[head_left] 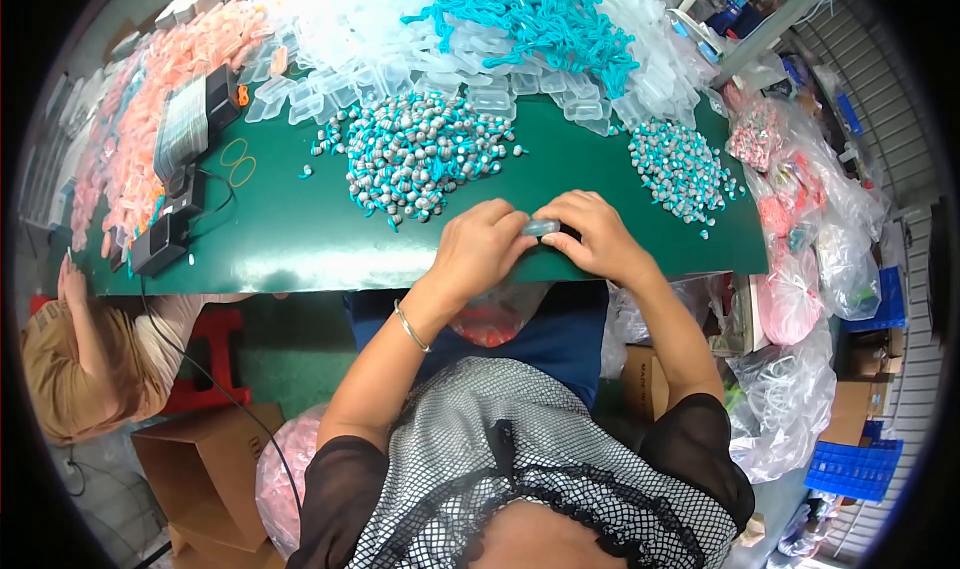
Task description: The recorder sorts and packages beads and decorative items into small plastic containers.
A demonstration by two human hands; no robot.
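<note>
Near the table's front edge, my left hand (482,244) and my right hand (598,235) meet on a small clear plastic case (541,227). Both sets of fingertips pinch it, one hand at each end. What the case holds is too small to make out. Beyond my left hand lies a large heap of small rounded grey-and-teal pieces (425,149). A second heap of such pieces (683,169) lies to the right of my right hand.
Clear plastic cases (490,94) and a mound of teal cords (540,24) cover the green table's (280,219) far side. Orange cases (180,59) and black devices (165,234) stand left, near another person (95,359). Plastic bags (790,299) crowd the right edge.
</note>
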